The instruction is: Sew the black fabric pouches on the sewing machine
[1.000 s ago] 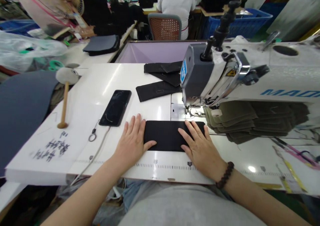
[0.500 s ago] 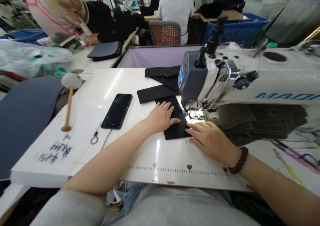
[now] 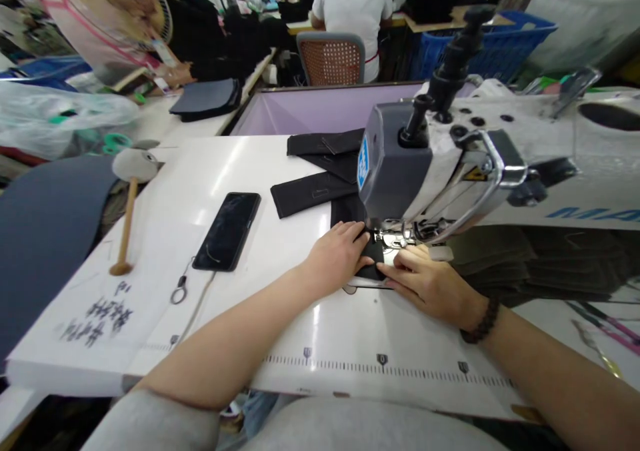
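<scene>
A black fabric piece (image 3: 371,268) lies under the needle area of the sewing machine (image 3: 395,164), partly covered by my hands and the machine head. My left hand (image 3: 336,256) rests flat on its left side, fingers stretched toward the presser foot (image 3: 395,238). On the right edge, my right hand (image 3: 425,279) has thumb and index finger close together at the fabric, the other fingers bent beside the foot. Folded black strips (image 3: 313,192) with stitched marks lie behind my left hand.
A phone (image 3: 227,231) and a mallet (image 3: 131,214) lie left on the white table (image 3: 280,304). Under the machine arm sit stacked dark olive fabric pieces (image 3: 540,261). Pink-handled scissors (image 3: 613,328) lie far right. A person (image 3: 353,18) sits beyond an orange-backed chair (image 3: 331,59).
The black fabric piece has moved up and right, further under the machine head. My left hand has shifted right and nearer, and my right hand's fingers have bent more.
</scene>
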A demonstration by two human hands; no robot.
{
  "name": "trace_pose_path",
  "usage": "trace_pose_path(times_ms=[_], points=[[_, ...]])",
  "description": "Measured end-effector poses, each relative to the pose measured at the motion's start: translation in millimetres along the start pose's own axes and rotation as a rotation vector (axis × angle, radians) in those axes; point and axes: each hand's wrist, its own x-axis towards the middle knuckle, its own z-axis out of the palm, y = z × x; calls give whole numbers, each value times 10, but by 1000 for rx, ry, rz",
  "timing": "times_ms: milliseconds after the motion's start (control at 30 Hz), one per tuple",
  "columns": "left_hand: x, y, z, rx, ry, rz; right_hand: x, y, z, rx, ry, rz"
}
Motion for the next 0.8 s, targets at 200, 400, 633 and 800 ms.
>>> trace_pose_path(times_ms=[200, 400, 633, 800], points=[[15, -42, 50, -25, 25, 16, 1, -4, 7, 0, -9, 16], [20, -53, 52, -10, 31, 17, 1, -9, -1, -24, 4, 18], [22, -76, 61, 6, 22, 15, 7, -3, 20, -2, 8, 30], [35, -70, 56, 10, 13, 10, 12, -8, 18, -1, 16, 31]])
